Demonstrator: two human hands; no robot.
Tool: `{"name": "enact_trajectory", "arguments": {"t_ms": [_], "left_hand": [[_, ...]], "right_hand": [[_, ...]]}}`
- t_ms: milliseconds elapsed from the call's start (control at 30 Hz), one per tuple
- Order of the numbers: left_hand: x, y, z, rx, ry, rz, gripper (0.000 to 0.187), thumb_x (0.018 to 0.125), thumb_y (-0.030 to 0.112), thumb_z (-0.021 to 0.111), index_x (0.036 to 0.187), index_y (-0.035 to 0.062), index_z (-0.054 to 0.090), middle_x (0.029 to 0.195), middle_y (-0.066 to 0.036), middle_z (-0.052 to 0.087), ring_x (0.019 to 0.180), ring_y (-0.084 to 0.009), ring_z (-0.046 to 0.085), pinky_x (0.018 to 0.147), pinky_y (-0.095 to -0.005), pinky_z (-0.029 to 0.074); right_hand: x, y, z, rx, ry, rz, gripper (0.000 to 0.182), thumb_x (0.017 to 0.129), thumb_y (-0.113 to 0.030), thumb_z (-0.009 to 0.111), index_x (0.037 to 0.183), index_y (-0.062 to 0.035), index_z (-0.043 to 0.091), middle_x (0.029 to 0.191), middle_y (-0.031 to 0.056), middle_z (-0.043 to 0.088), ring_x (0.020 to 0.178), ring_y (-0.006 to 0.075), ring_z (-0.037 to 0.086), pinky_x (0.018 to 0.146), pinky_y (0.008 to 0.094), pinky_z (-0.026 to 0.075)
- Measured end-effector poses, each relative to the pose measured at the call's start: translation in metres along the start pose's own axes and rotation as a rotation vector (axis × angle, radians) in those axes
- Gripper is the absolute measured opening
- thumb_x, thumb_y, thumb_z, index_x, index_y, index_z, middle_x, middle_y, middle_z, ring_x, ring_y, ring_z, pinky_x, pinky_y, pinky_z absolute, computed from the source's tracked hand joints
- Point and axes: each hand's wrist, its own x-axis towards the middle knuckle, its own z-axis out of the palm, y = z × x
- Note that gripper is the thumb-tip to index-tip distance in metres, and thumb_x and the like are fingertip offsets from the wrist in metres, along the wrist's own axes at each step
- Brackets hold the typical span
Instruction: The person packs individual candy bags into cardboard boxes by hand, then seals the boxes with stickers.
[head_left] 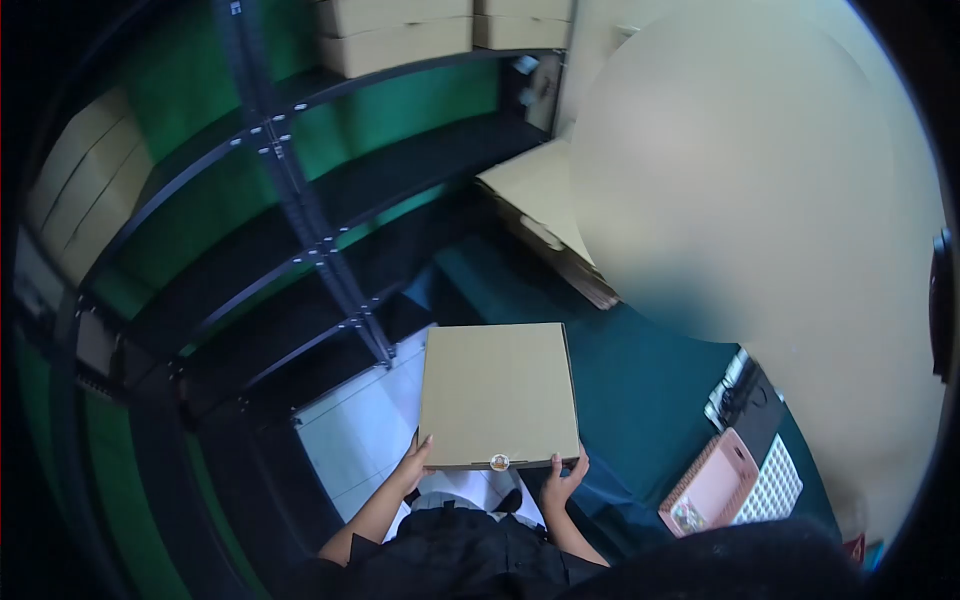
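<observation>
A flat, closed cardboard box (498, 390) is held level in front of my body, with a round sticker (500, 462) on its near edge. My left hand (412, 466) grips its near left corner, thumb on the side and fingers partly hidden underneath. At the near right corner, my right hand (565, 480) holds the box with its fingers up against the edge. The box is over the tiled floor and partly in front of the green-covered table.
Black metal shelves (320, 240) stand left and ahead, with cardboard boxes (400, 45) on top. The green-covered table (640, 390) to the right bears flat cardboard (545, 200), a pink basket (715, 485) and a white bumpy sheet (770, 485). White floor tiles (360, 430) show below.
</observation>
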Motion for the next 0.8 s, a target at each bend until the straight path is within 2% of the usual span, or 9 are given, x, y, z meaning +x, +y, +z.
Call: {"name": "enact_trajectory", "arguments": {"t_ms": [133, 233, 333, 467, 500, 600, 667, 733, 800], "left_hand": [[-0.049, 0.020, -0.058, -0.032, 0.222, 0.069, 0.069, 0.088, 0.052, 0.041, 0.141, 0.0241, 0.006, 0.138, -0.007, 0.028, 0.121, -0.0275, 0.035, 0.090, -0.0496, 0.035], [-0.100, 0.058, -0.104, -0.105, 0.328, 0.271, 0.055, 0.093, 0.037, 0.039, 0.140, 0.0238, 0.012, 0.137, -0.004, 0.029, 0.124, -0.0219, 0.032, 0.092, -0.0408, 0.037], [-0.140, 0.078, -0.153, -0.176, 0.354, 0.482, 0.059, 0.094, 0.035, 0.038, 0.142, 0.0202, 0.005, 0.143, -0.008, 0.018, 0.129, -0.0242, 0.025, 0.098, -0.0431, 0.032], [-0.202, 0.119, -0.178, -0.131, 0.455, 0.737, 0.056, 0.095, 0.023, 0.036, 0.141, 0.0112, 0.007, 0.142, -0.008, 0.020, 0.131, -0.0219, 0.021, 0.105, -0.0381, 0.020], [-0.219, 0.134, -0.174, -0.289, 0.453, 0.769, 0.060, 0.091, 0.015, 0.041, 0.140, 0.0057, 0.007, 0.143, -0.010, 0.018, 0.132, -0.0220, 0.017, 0.107, -0.0357, 0.014], [-0.254, 0.163, -0.188, -0.153, 0.511, 0.956, 0.073, 0.081, 0.013, 0.048, 0.140, 0.0018, 0.007, 0.145, -0.012, 0.012, 0.134, -0.0216, 0.012, 0.107, -0.0355, 0.011], [-0.268, 0.169, -0.206, -0.255, 0.628, 1.009, 0.092, 0.070, 0.032, 0.058, 0.139, 0.0001, 0.008, 0.144, -0.013, 0.016, 0.133, -0.0230, 0.015, 0.107, -0.0382, 0.014], [-0.292, 0.186, -0.219, -0.115, 0.634, 1.105, 0.090, 0.071, 0.037, 0.058, 0.139, 0.0000, 0.012, 0.143, -0.014, 0.021, 0.132, -0.0239, 0.020, 0.106, -0.0388, 0.015], [-0.301, 0.194, -0.236, 0.040, 0.565, 1.339, 0.071, 0.082, 0.042, 0.050, 0.136, 0.0028, 0.026, 0.136, -0.013, 0.035, 0.126, -0.0275, 0.032, 0.105, -0.0425, 0.022]], "right_hand": [[-0.019, -0.050, 0.064, 0.118, -0.045, -0.015, 0.054, 0.080, -0.032, 0.059, 0.121, -0.0012, 0.043, 0.108, 0.0144, 0.046, 0.101, 0.0256, 0.043, 0.085, 0.0354, 0.035], [-0.047, -0.094, 0.117, 0.242, -0.167, -0.011, 0.053, 0.081, -0.032, 0.057, 0.121, -0.0008, 0.042, 0.111, 0.0153, 0.044, 0.100, 0.0251, 0.044, 0.084, 0.0351, 0.036], [-0.072, -0.129, 0.166, 0.345, -0.317, -0.031, 0.051, 0.083, -0.022, 0.053, 0.126, -0.0012, 0.035, 0.114, 0.0128, 0.046, 0.104, 0.0219, 0.046, 0.093, 0.0327, 0.032], [-0.090, -0.209, 0.206, 0.648, -0.279, -0.044, 0.063, 0.079, -0.035, 0.056, 0.126, 0.0010, 0.033, 0.117, 0.0160, 0.044, 0.108, 0.0246, 0.043, 0.095, 0.0343, 0.030], [-0.089, -0.226, 0.212, 0.728, -0.289, -0.066, 0.067, 0.077, -0.039, 0.057, 0.126, 0.0011, 0.033, 0.119, 0.0153, 0.043, 0.110, 0.0242, 0.042, 0.095, 0.0353, 0.031], [-0.078, -0.266, 0.238, 0.894, -0.276, -0.096, 0.076, 0.073, -0.046, 0.059, 0.126, 0.0010, 0.032, 0.120, 0.0143, 0.041, 0.110, 0.0240, 0.043, 0.093, 0.0368, 0.034], [-0.061, -0.265, 0.264, 1.175, -0.356, -0.143, 0.076, 0.072, -0.044, 0.060, 0.126, 0.0012, 0.032, 0.120, 0.0139, 0.042, 0.110, 0.0239, 0.044, 0.093, 0.0373, 0.035], [-0.048, -0.299, 0.271, 1.236, -0.388, -0.189, 0.076, 0.071, -0.042, 0.061, 0.126, 0.0014, 0.031, 0.120, 0.0140, 0.042, 0.110, 0.0238, 0.044, 0.093, 0.0369, 0.035], [-0.040, -0.312, 0.289, 1.246, -0.409, -0.215, 0.077, 0.070, -0.041, 0.061, 0.126, 0.0020, 0.030, 0.121, 0.0144, 0.043, 0.109, 0.0233, 0.044, 0.092, 0.0359, 0.035]]}}
